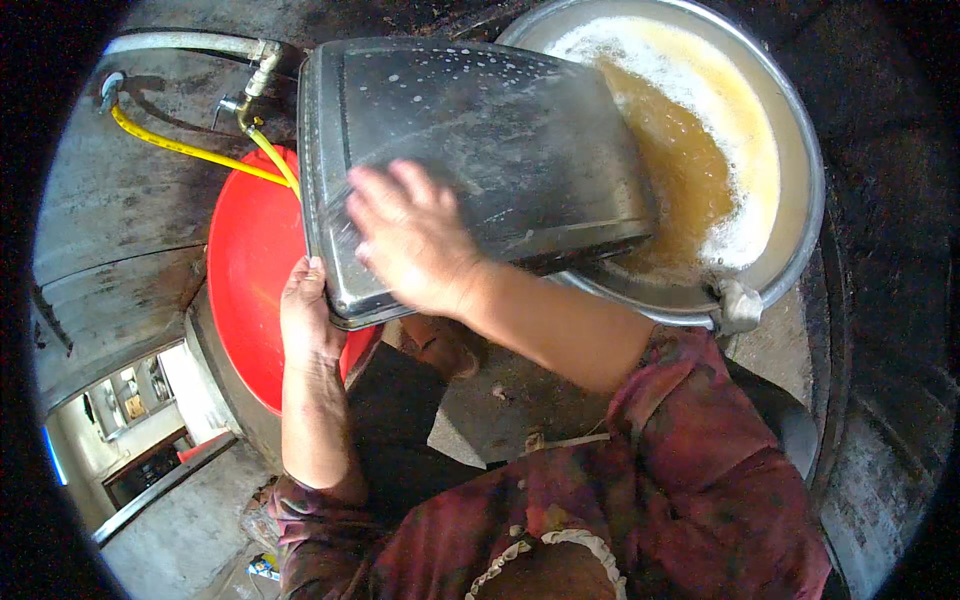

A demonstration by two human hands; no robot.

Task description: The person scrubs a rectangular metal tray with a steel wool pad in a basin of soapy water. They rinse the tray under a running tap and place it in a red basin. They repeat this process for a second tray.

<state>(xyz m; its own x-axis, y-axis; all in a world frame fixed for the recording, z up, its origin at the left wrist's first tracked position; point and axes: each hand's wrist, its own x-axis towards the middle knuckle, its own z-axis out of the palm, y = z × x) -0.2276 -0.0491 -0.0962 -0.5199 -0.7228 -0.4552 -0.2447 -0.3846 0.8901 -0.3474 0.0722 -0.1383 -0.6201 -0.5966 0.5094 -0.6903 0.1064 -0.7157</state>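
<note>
A large rectangular metal pan, dark and wet with soapy spots, is tilted with its outer side up. Its right end rests over a wide metal basin of brownish, foamy water. My left hand grips the pan's rim at the near left corner, thumb on top. My right hand presses on the pan's upper face near that corner, its fingers bent and blurred by motion. Between its thumb and fingers a greyish smear shows, too indistinct to name. The pan hides its own inside.
A red plastic tub stands behind the pan on the left. Yellow hoses run down to it from a tap on a white pipe. A whitish cloth hangs on the basin's near rim. My knees are below the pan.
</note>
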